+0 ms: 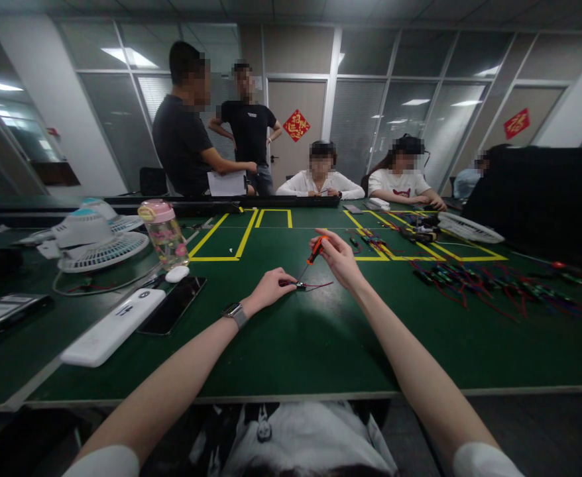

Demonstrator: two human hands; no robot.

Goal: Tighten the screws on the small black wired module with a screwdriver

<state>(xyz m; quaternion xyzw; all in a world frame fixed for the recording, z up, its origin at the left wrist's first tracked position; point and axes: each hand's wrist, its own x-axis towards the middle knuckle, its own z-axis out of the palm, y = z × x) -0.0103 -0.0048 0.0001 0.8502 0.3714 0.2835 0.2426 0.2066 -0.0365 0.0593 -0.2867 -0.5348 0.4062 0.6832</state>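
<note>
My left hand [270,288] rests on the green table [291,344] and pinches a small black connector [299,285] with thin red wires trailing to the right. My right hand [338,257] holds a small orange-and-black screwdriver [315,252] tilted, its tip pointing down at the connector. A watch sits on my left wrist.
To the left lie a white power bank [115,326], a black phone [172,305], a white mouse [177,273], a pink-lidded bottle [164,232] and white fans [97,242]. Piles of red-wired parts [474,281] lie on the right. Several people stand or sit at the far side.
</note>
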